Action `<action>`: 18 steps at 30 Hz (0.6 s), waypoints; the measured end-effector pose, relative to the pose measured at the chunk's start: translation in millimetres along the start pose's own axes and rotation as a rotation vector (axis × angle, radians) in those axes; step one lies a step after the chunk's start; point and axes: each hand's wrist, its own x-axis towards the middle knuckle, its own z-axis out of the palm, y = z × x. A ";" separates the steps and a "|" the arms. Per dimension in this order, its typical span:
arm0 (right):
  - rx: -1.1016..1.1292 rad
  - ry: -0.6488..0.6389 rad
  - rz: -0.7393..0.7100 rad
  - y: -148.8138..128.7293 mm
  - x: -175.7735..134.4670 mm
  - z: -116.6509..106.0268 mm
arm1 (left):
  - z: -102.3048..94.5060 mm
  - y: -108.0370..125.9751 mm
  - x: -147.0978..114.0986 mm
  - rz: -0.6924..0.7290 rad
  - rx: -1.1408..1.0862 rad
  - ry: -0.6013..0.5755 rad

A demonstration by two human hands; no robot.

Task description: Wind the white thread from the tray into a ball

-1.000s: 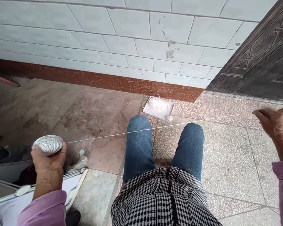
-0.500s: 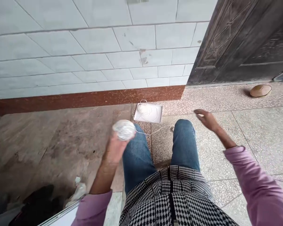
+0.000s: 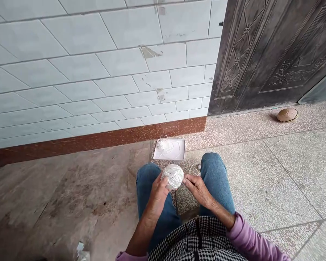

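Observation:
Between my knees my left hand point(image 3: 161, 188) grips a round form wound with white string point(image 3: 174, 176), the strands crossing over its top. My right hand point(image 3: 197, 188) is closed in a pinch at the form's right edge, thumb and forefinger together on the string, of which little shows at the fingertips. A loop of white string point(image 3: 192, 168) lies just beyond my right hand, by the right knee. Farther out, a shallow white tray point(image 3: 176, 156) on the floor holds a loose coil of white string point(image 3: 164, 145).
A white tiled wall point(image 3: 119, 65) with a red-brown skirting point(image 3: 179, 127) stands in front. To the right are a dark carved door point(image 3: 260, 54) and a tan rounded object point(image 3: 287, 115) on the speckled floor point(image 3: 260, 174). Crumpled plastic point(image 3: 83, 253) lies at lower left.
My left hand has brought the wound form rightward and down between the knees. My right hand has come in from the far right to its edge. The view has tilted up slightly.

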 end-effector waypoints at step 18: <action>-0.282 -0.214 0.062 15.4 -13.7 -27.7 | -22.5 -76.1 42.2 -0.092 0.808 0.049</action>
